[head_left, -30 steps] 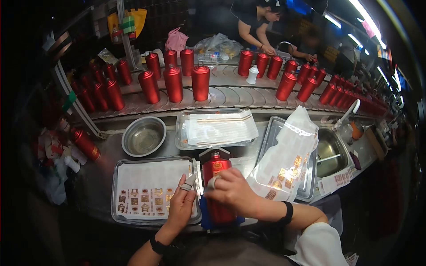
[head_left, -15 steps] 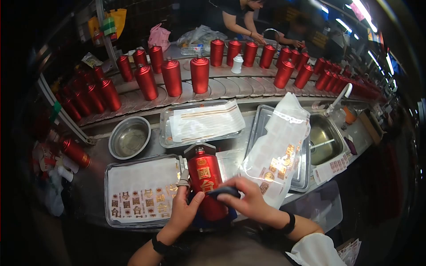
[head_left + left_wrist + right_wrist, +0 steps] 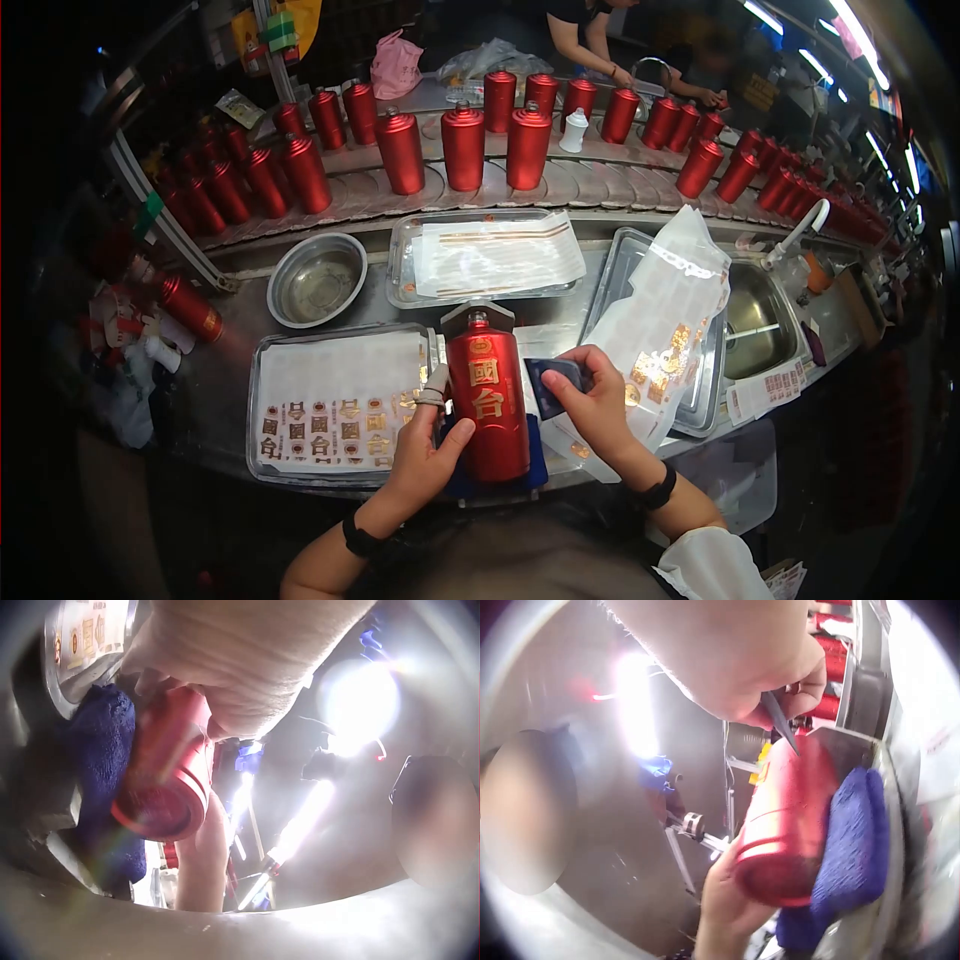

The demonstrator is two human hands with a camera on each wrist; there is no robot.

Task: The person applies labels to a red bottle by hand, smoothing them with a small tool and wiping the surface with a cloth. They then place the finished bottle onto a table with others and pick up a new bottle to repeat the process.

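A red bottle [image 3: 495, 440] with gold Chinese characters and a gold emblem leans back on a stand padded with blue cloth [image 3: 538, 462]. My left hand [image 3: 422, 458] holds its left side, the thumb over the front and a pale wrap on one finger. Just right of the bottle, my right hand [image 3: 603, 408] pinches a thin dark flat scraper [image 3: 548, 388] between thumb and fingers. From the right wrist, the scraper [image 3: 781, 726] overlaps the upper part of the bottle [image 3: 791, 802]. The bottle's base [image 3: 176, 810] faces the left wrist camera.
Left of the bottle lies a tray [image 3: 256, 440] with a sheet of gold decals. Behind are a metal bowl [image 3: 318, 282] and another tray of sheets [image 3: 400, 285]. A decal film [image 3: 660, 320] and sink [image 3: 755, 345] are right. Red bottles [image 3: 463, 150] line the conveyor; people work beyond.
My right hand has moved off the bottle's front to its right side, with the scraper in it. The gold characters, covered earlier, now show fully. Conveyor bottles have shifted in view as the head turned.
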